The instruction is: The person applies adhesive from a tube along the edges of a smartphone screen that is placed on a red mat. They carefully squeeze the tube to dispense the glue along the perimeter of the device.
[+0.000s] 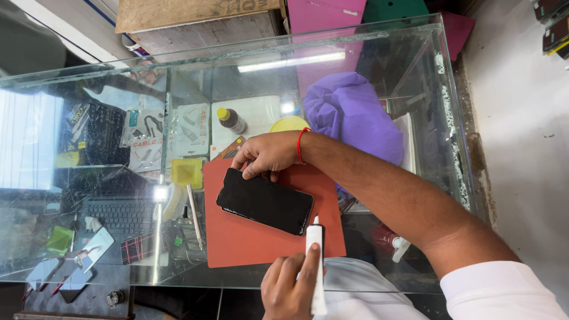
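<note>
Fingers (251,169) of right hand (268,154) on phone (265,202), left hand (288,287) round tube (316,266)

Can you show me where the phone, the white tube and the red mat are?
Black phone (265,201), head view: middle of its dark screen.
White tube (315,237), head view: upper body, just below the nozzle.
Red mat (237,243), head view: bare lower left part.

Black slab phone (265,203) flat on red rectangular mat (249,243), itself on glass surface (415,118). White glue tube (316,261) at phone's near edge. Crumpled purple cloth (355,115) behind mat, to right.
</note>
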